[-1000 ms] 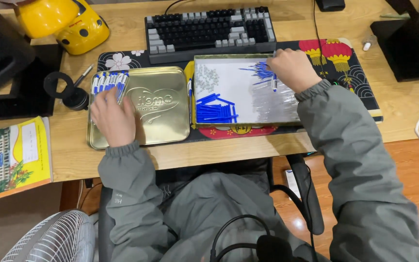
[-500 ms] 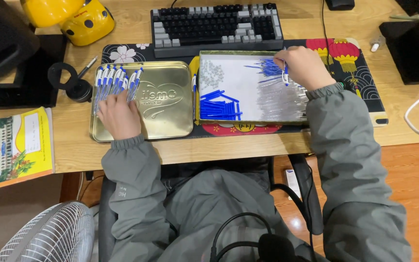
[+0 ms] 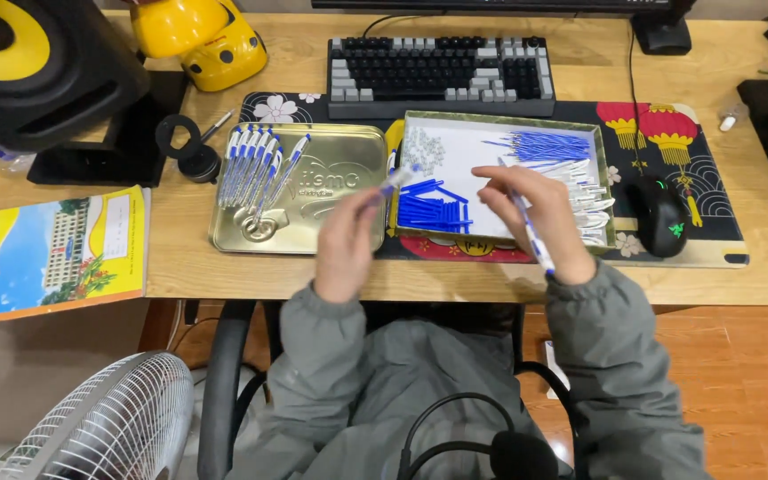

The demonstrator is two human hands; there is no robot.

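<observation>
Desk (image 3: 224,267): both hands' grip probably pen-closed.

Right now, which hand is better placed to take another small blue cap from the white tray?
Probably the right hand: it hovers over the white tray, beside the blue caps. The left hand holds a clear pen barrel.

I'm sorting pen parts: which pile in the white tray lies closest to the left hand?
The solid blue pieces at the tray's near-left corner; the thin blue refills lie at the far right.
</observation>
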